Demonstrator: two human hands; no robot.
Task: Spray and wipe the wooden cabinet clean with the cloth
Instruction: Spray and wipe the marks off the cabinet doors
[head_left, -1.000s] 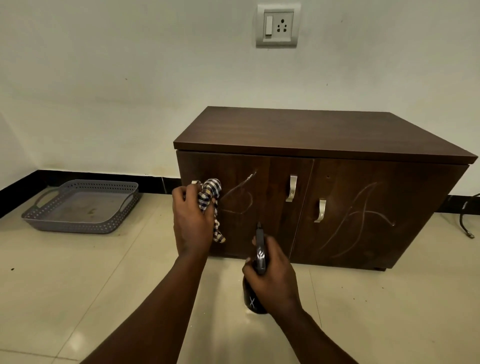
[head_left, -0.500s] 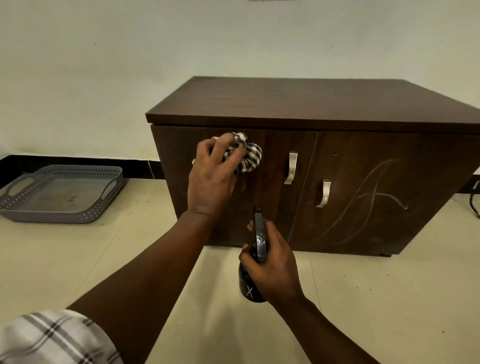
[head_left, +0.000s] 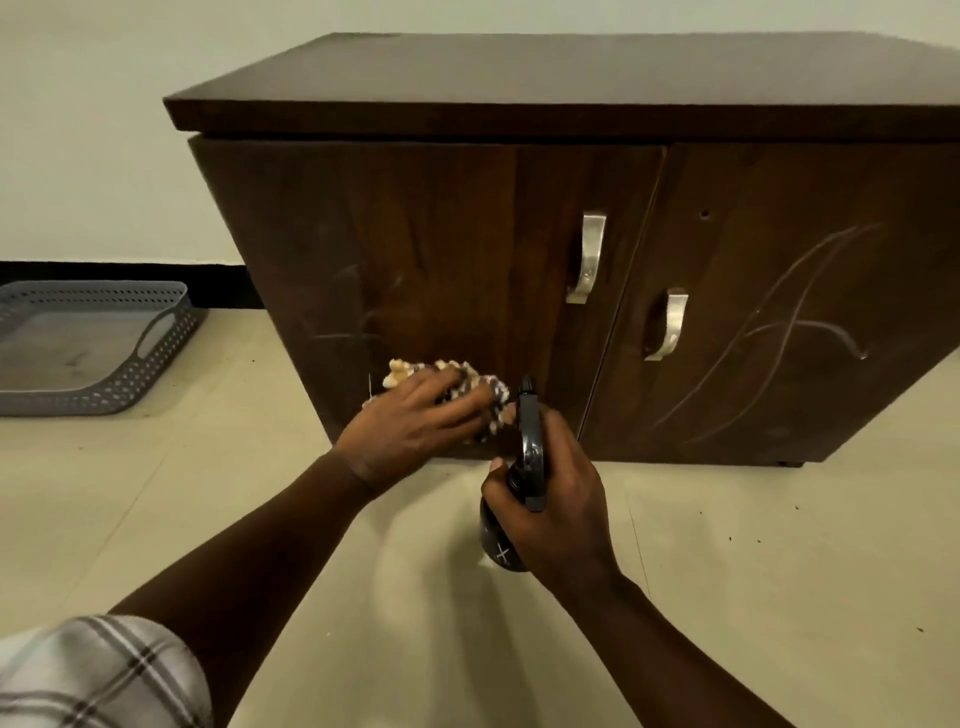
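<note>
Not much to read here tbh. Only real mark is a small white "X" on the lower body of the dark spray bottle (head_left: 501, 545), bottom centre of the frame, with a tiny white speck above it that's too small to make out. No words, brand names or numbers anywhere else.

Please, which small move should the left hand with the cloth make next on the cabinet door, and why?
Probably slide the left hand with the checked cloth upward over the left door of the dark brown wooden cabinet. The cloth is pressed low on that door, and faint whitish streaks remain just above it. The right hand holds the black spray bottle aside.
</note>
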